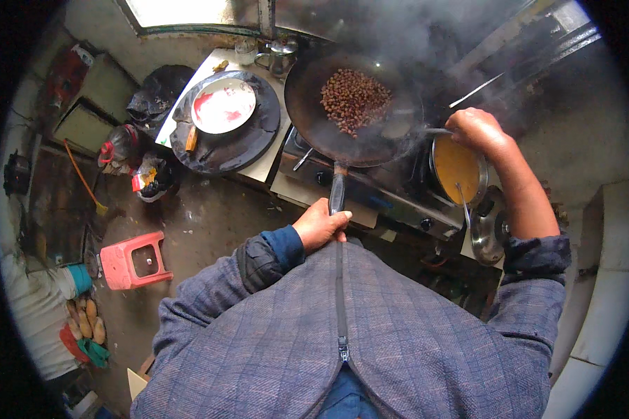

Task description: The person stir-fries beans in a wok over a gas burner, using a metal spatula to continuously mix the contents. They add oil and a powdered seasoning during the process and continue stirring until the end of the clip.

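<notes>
My left hand (318, 223) is closed around the black handle of a steaming wok (307, 94) on a gas stove (304, 181). A pile of small brown pieces (353, 101) sits in the wok. My right hand (476, 131) grips the metal handle of a utensil (430, 130) that reaches into the wok; its head is partly hidden by steam. Below my right hand is a pot of yellow liquid (451, 164) with a spoon handle (465, 209) sticking out. A metal lid (489, 237) lies beside that pot.
Left of the stove, a white bowl (227, 101) stained red stands on a round dark board (251, 146), near a metal pitcher (281, 57). A red plastic stool (122, 262), bags (150, 178) and a long orange-handled tool (84, 174) are on the left side.
</notes>
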A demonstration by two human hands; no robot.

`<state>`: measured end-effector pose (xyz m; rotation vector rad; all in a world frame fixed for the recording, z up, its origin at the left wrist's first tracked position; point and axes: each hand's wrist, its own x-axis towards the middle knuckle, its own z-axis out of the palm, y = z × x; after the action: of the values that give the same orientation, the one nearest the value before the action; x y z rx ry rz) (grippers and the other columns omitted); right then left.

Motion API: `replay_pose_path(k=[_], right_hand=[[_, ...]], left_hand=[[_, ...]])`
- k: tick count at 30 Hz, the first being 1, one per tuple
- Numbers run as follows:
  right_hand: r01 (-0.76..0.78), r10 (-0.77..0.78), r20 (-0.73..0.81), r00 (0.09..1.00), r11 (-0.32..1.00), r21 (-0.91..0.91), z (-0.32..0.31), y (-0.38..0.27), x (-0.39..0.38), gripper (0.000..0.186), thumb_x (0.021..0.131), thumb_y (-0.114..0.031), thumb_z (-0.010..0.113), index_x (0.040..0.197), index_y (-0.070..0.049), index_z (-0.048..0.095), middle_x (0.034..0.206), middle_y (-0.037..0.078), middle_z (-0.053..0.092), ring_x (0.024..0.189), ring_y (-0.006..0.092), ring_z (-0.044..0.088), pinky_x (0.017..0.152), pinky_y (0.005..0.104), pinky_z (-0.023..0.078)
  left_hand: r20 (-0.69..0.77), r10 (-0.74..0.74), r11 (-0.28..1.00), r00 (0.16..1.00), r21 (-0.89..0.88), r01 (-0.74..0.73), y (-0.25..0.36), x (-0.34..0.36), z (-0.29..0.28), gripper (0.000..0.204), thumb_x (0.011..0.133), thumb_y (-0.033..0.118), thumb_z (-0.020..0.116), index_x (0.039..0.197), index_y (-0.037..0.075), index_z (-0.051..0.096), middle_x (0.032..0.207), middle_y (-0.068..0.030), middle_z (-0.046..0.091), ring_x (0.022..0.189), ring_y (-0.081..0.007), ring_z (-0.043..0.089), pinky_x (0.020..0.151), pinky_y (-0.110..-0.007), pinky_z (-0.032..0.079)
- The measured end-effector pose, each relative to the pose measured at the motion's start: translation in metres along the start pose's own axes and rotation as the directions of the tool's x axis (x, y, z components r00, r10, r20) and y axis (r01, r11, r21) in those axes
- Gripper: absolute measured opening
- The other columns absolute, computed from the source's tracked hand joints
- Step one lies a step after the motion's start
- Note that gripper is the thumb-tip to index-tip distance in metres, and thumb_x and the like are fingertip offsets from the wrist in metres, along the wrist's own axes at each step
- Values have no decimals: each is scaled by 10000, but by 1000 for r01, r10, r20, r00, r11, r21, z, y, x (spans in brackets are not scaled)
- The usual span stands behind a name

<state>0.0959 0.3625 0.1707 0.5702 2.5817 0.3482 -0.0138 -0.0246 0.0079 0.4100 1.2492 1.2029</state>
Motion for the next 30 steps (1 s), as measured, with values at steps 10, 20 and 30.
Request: replay_pose_path(k=[10, 20, 30], right_hand=[[78, 32, -464, 885, 973, 217, 89, -80, 86, 387, 940, -174, 693, 1323, -229, 680, 1130, 161, 705, 1035, 403, 720, 877, 505, 584], [219, -226, 58, 972, 970, 108, -33, -55, -9, 188, 936, -151, 664, 1080, -127, 782, 994, 188, 777, 1025, 400, 744, 899, 500, 577], [1, 125, -147, 981, 756, 655, 37, -108, 77, 264, 980, -172, 585, 1135, -82, 779, 1201, 234, 748, 1153, 436, 710, 967, 516, 559]], left_hand=[[-11, 23, 999, 1000, 42, -23, -5, 1, -1, 260, 1056, 216, 663, 901, 44, 544, 763, -39, 620, 623, -137, 635, 575, -312, 515], [23, -11, 998, 1000, 60, 9, -1, 0, -3, 250, 1067, 244, 660, 1028, 63, 493, 824, -24, 593, 670, -131, 637, 611, -305, 513], [26, -38, 992, 999, 124, 34, 3, -3, -3, 259, 1079, 267, 640, 970, 77, 501, 790, -13, 601, 666, -112, 639, 600, -283, 491]])
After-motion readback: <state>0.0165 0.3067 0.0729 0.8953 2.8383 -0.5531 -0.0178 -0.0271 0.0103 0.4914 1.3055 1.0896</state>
